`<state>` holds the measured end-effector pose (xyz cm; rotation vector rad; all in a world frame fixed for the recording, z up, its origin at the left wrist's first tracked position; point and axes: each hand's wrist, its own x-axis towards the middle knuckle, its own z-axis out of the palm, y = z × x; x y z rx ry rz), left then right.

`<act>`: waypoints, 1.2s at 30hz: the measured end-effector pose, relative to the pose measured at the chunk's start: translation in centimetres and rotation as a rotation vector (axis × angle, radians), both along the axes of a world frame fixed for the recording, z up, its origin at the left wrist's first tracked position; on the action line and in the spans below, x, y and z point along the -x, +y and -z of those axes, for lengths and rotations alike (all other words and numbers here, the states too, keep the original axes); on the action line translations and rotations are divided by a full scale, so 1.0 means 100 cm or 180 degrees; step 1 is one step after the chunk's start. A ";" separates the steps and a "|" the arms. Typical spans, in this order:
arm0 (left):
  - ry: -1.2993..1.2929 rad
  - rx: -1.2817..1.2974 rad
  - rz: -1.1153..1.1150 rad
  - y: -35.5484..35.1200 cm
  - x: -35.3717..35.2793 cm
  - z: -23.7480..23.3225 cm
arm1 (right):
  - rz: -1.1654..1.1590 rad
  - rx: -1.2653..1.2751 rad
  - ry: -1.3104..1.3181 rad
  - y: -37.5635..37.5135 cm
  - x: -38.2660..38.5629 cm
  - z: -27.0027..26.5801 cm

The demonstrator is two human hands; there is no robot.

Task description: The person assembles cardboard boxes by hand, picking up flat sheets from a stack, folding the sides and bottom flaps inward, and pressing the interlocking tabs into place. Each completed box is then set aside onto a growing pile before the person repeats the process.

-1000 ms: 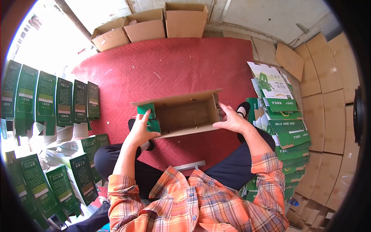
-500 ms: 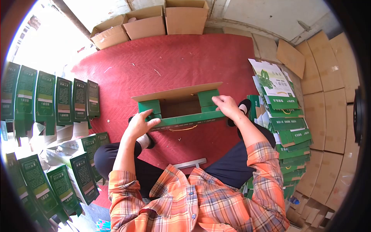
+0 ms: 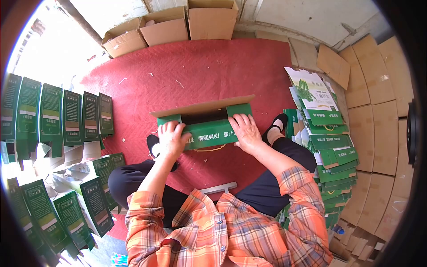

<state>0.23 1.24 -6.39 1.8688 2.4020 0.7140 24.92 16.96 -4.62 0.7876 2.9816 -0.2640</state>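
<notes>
A green printed carton (image 3: 209, 130) with brown cardboard inside stands on the red mat (image 3: 195, 75) in front of my knees. Its far brown flap (image 3: 202, 106) sticks up and away from me. My left hand (image 3: 172, 139) presses on the near green flap at the carton's left end, over the small side flap. On the right end of that same flap rests my right hand (image 3: 245, 131), fingers spread. A yellow cord handle (image 3: 208, 149) hangs below the carton's near side.
Folded green cartons (image 3: 66, 116) stand in rows at my left. A stack of flat green cartons (image 3: 327, 138) lies at my right, with flat brown cardboard (image 3: 378, 115) beyond it. Three open brown boxes (image 3: 171, 29) line the mat's far edge. A white bar (image 3: 218, 189) lies between my legs.
The carton was open with its inside showing. Both hands folded the side flaps in, then brought the near green flap down over them.
</notes>
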 end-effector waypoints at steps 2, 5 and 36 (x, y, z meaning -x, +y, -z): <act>-0.0060 0.0577 0.0415 -0.006 -0.016 -0.022 | 0.0026 -0.0106 0.0100 0.001 0.004 0.003; 0.0296 0.0718 0.0446 -0.010 -0.024 -0.012 | -0.0007 -0.0014 0.0194 0.002 0.003 0.002; 0.0026 0.0851 0.0648 0.001 -0.015 -0.007 | -0.0185 -0.0410 -0.0436 0.003 0.012 0.001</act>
